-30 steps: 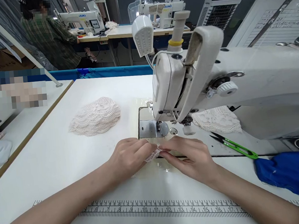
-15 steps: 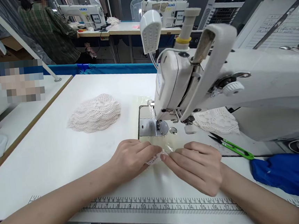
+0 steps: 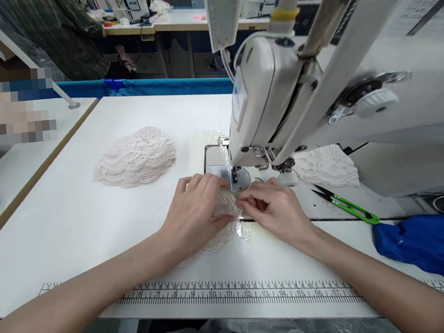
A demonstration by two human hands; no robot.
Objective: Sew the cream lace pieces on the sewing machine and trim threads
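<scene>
A small piece of pale lace (image 3: 225, 205) lies just in front of the sewing machine's needle plate (image 3: 241, 179). My left hand (image 3: 195, 215) rests over its left side, thumb and forefinger apart on the fabric, holding it against the table. At the lace's right edge, my right hand (image 3: 274, 208) is closed in a pinch on it. The presser foot (image 3: 235, 173) is just beyond the fingertips. Part of the lace is hidden beneath my left hand.
A stack of lace pieces (image 3: 138, 158) lies left on the white table, and more lace (image 3: 326, 166) sits under the machine arm (image 3: 357, 108). Green thread snips (image 3: 350, 208) and blue cloth (image 3: 423, 247) are at right. A printed ruler (image 3: 233, 292) runs along the front edge.
Both hands have moved forward toward the needle. The lace, earlier bunched between the fingertips, is now spread on the table under my left hand. The view has shifted closer to the machine.
</scene>
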